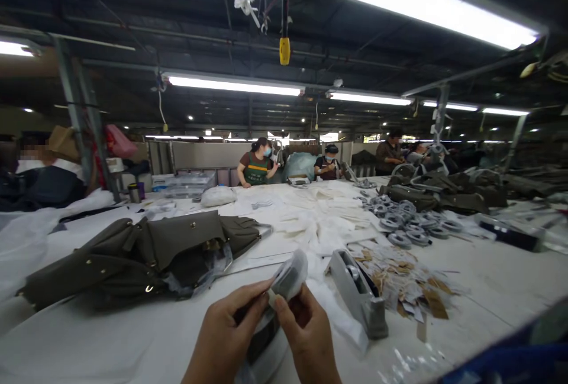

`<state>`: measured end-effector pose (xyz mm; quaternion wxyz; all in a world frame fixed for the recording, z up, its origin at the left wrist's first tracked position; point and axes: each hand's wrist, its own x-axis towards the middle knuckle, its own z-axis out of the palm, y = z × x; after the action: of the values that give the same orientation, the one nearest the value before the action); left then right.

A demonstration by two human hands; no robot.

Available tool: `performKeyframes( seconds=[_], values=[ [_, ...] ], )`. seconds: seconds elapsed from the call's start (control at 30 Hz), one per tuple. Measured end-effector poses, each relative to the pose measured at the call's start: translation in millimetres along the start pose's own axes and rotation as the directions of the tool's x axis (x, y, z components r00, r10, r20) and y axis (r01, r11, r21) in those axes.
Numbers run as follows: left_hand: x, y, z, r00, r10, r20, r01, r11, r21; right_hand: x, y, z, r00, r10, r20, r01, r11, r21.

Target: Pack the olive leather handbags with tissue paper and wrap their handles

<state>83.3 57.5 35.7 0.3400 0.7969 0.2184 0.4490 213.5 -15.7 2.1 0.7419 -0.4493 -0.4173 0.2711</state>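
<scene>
Both my hands are low in the middle of the view, pinching one small item. My left hand (226,336) and my right hand (308,339) hold a coiled strap wrapped in clear plastic (289,277) just above the white table (488,277). Fingers of both hands are closed on it. An olive-green handbag (146,254) lies on its side to the left of my hands. A grey tape dispenser (359,292) stands just right of my right hand.
A heap of paper tags (410,286) lies right of the dispenser. Several wrapped strap coils (406,221) and more olive bags (435,192) sit further right. White wrapping sheets (319,212) cover the table's middle. Other people (257,162) work at the far side.
</scene>
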Motion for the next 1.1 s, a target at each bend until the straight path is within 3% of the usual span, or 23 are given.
performKeyframes(
  seconds=[0.13,0.23,0.37,0.5,0.57,0.63,0.73,0.9,1.1],
  values=[
    [-3,1,1,0.985,-0.134,-0.104,0.125,0.988,-0.090,-1,5,2,0.998,-0.044,-0.035,0.043,0.998,-0.043],
    [-8,-1,2,0.980,-0.138,-0.145,0.126,0.988,-0.091,-1,6,5,0.994,-0.086,-0.070,0.083,0.996,-0.043],
    [-13,-3,4,0.971,0.083,-0.225,-0.060,0.992,0.110,2,6,9,0.991,-0.121,-0.049,0.118,0.991,-0.056],
    [-19,1,10,0.831,0.452,-0.324,-0.274,0.840,0.469,2,3,11,0.995,-0.095,-0.034,0.092,0.993,-0.068],
    [-23,6,15,0.774,0.558,-0.298,-0.331,0.758,0.561,-2,-1,12,0.997,-0.069,-0.035,0.068,0.997,-0.046],
    [-27,10,19,0.756,0.594,-0.274,-0.358,0.726,0.588,-6,-7,13,0.999,-0.035,-0.036,0.035,0.999,-0.017],
    [-35,12,25,0.764,0.597,-0.243,-0.360,0.707,0.609,-11,-17,14,0.999,0.002,-0.053,-0.001,1.000,0.022],
    [-49,10,28,0.826,0.540,-0.165,-0.321,0.690,0.649,-15,-23,16,0.998,0.029,-0.050,-0.026,0.997,0.072],
    [-52,23,21,0.847,0.498,-0.186,-0.308,0.745,0.592,-22,-29,18,1.000,0.024,-0.005,-0.024,1.000,0.016]
  ],
)
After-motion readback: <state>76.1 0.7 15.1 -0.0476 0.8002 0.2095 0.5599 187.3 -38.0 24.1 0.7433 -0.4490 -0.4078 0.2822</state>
